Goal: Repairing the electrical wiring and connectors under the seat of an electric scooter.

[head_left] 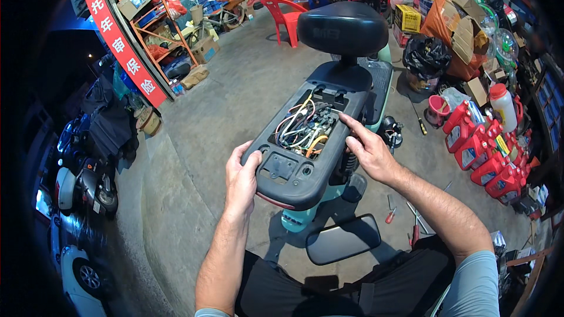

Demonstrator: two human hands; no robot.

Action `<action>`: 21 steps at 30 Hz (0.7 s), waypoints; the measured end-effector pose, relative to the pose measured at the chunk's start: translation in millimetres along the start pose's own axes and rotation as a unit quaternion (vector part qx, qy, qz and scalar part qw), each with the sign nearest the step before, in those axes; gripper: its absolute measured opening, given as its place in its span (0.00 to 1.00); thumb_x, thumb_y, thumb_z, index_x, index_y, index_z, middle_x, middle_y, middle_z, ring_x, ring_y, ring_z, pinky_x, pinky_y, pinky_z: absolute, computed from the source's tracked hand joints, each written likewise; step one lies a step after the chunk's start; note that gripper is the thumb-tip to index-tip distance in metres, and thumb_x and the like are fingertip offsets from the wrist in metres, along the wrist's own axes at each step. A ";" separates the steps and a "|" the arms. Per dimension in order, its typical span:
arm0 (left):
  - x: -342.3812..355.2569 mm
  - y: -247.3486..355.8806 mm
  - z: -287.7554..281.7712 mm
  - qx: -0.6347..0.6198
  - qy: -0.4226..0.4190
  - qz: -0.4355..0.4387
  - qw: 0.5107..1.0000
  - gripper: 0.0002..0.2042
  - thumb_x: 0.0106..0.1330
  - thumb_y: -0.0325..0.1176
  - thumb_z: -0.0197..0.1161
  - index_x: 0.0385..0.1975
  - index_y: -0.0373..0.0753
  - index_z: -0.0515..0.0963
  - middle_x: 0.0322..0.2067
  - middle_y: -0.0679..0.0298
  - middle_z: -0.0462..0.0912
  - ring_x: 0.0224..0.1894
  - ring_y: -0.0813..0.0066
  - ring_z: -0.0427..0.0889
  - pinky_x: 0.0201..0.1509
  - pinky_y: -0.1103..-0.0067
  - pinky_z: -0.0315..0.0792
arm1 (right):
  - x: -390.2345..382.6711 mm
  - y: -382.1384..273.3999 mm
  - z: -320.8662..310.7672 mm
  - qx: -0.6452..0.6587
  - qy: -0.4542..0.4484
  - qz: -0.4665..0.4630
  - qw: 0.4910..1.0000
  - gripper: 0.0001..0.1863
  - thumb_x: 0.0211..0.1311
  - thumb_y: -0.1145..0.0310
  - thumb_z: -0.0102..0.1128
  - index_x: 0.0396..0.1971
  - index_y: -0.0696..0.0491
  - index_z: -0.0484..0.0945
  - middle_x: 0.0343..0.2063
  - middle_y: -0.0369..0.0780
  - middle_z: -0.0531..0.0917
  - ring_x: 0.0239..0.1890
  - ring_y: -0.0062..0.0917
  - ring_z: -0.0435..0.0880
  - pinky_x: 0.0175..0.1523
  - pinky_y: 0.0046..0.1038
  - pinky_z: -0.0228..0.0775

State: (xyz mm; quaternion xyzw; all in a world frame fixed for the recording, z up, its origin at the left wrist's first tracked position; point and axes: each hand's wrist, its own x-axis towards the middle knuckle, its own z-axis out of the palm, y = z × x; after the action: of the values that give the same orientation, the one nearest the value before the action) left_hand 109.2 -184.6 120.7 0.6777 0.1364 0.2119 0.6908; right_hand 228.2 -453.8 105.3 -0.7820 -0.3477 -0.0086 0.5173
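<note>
A mint-green electric scooter stands before me, its black plastic rear cover [282, 190] facing up. In its opening lies a tangle of coloured wires [296, 129] with connectors. My left hand [242, 179] grips the cover's near left corner, thumb on top and fingers curled around the edge. At the opening's right side, my right hand [375, 151] stretches its index finger to the rim, touching or nearly touching it, thumb apart. I see nothing held in it. Beyond the opening rises the black padded seat [342, 30]. A black flat panel [343, 239] lies on the floor below.
Screwdrivers [416, 233] lie on the floor by my right knee, another screwdriver [422, 124] farther off. Red jugs [482, 155], a pink bucket [436, 110] and a black-bagged bin [426, 61] stand right. A red chair [283, 20] and shelves [176, 29] are behind; motorbikes [88, 182] stand left.
</note>
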 end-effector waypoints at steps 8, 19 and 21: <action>-1.0 0.4 -0.7 -0.007 0.004 -0.002 1.000 0.19 0.68 0.30 0.59 0.57 0.28 0.72 0.43 0.60 0.82 0.43 0.79 0.81 0.49 0.81 0.75 | -0.5 1.6 -0.2 -0.001 -0.006 -0.005 1.000 0.28 0.72 0.68 0.49 0.70 0.55 0.63 0.63 0.52 0.73 0.66 0.40 0.73 0.70 0.34 0.63; -2.5 0.9 -1.3 -0.021 0.005 0.000 1.000 0.20 0.68 0.30 0.59 0.57 0.27 0.71 0.45 0.58 0.82 0.44 0.77 0.81 0.50 0.80 0.75 | -2.1 -2.3 -0.3 0.006 -0.009 -0.005 1.000 0.28 0.71 0.70 0.50 0.70 0.57 0.62 0.63 0.52 0.73 0.68 0.40 0.71 0.71 0.34 0.61; -1.9 0.3 0.7 -0.018 0.004 0.002 1.000 0.20 0.68 0.30 0.59 0.57 0.26 0.71 0.45 0.58 0.82 0.44 0.77 0.81 0.50 0.80 0.75 | -1.7 -5.5 -1.0 0.011 -0.015 0.009 1.000 0.28 0.71 0.70 0.50 0.70 0.56 0.62 0.63 0.50 0.74 0.61 0.36 0.75 0.66 0.33 0.65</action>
State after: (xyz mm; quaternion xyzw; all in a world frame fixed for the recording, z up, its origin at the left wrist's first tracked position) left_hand 107.8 -186.1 120.9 0.6644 0.1335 0.2186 0.7021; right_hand 224.2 -454.3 109.6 -0.7795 -0.3480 0.0115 0.5208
